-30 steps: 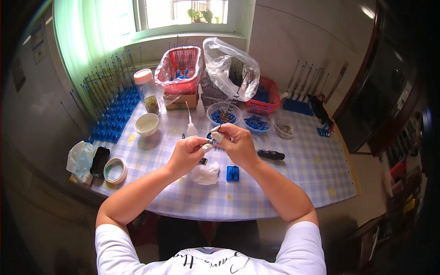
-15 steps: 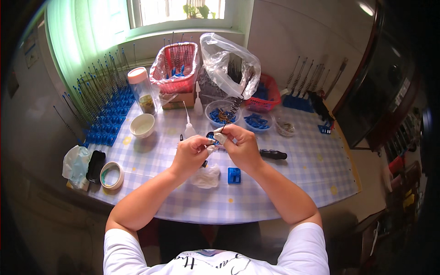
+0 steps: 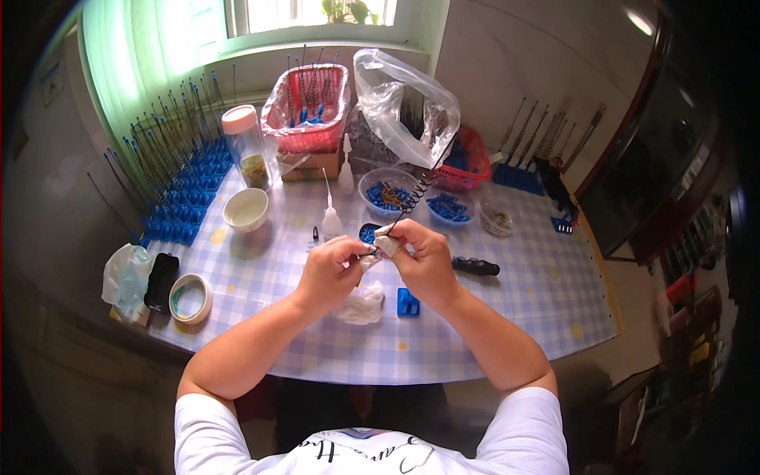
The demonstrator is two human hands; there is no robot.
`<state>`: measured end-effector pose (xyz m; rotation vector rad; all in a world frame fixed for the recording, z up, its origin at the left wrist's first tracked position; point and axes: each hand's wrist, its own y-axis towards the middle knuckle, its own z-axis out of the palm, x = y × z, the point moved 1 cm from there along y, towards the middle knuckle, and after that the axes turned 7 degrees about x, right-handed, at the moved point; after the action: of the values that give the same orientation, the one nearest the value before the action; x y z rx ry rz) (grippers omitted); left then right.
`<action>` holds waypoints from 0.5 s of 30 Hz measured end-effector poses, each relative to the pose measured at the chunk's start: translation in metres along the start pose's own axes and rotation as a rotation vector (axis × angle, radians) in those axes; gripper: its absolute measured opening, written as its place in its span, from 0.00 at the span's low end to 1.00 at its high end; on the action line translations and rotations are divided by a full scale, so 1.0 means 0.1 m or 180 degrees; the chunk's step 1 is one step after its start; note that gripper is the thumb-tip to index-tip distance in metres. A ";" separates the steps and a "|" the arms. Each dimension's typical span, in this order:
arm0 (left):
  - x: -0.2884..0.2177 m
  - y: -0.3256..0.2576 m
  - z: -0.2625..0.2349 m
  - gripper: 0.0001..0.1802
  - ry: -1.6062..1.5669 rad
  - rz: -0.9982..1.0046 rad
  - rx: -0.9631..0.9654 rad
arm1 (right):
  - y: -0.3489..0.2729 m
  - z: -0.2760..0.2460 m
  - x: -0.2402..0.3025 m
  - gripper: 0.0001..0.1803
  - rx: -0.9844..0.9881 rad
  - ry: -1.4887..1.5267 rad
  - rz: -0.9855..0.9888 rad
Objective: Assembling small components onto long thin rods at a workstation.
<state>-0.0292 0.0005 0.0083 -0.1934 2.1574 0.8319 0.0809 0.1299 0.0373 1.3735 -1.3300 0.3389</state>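
Note:
Over the middle of the table my two hands are close together, white coverings on some fingertips. My right hand [image 3: 421, 255] pinches the lower end of a black coiled spring [image 3: 417, 195], which slants up and to the right. My left hand [image 3: 330, 269] is closed in a pinch beside it; what its fingertips hold is hidden. Just beyond the fingers sits a dark holder with small blue parts [image 3: 368, 234]. A blue plastic block [image 3: 408, 302] and a crumpled white wad [image 3: 361, 305] lie nearer me. Right of my hands is a black-handled tool [image 3: 476, 267].
Bowls of blue pieces [image 3: 388, 207] [image 3: 449, 224] stand behind my hands, near a white nozzle bottle [image 3: 332, 222]. A red basket [image 3: 307, 138] and plastic bag [image 3: 372, 95] are at the back. Blue bases with upright springs [image 3: 178, 214] line the left; a tape roll [image 3: 190, 298] lies nearer.
The coiled spring leans further to the right and shows more of its length. Both hands stay together, having shifted only slightly, and the whole view has tilted a little.

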 end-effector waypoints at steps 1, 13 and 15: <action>-0.01 0.00 0.00 0.10 0.0025 0.0062 -0.0006 | 0.00 0.00 0.01 0.06 -0.0004 0.0078 -0.0035; -0.10 0.00 -0.03 0.08 -0.0127 0.0085 -0.0070 | -0.03 -0.01 0.01 0.05 -0.0092 0.0239 -0.0048; -0.06 -0.01 -0.01 0.08 -0.0102 0.0090 -0.0056 | -0.03 -0.01 0.01 0.06 -0.0086 0.0252 -0.0009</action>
<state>-0.0260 -0.0019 0.0126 -0.1579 2.1279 0.8649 0.0844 0.1295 0.0373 1.3262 -1.2632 0.3686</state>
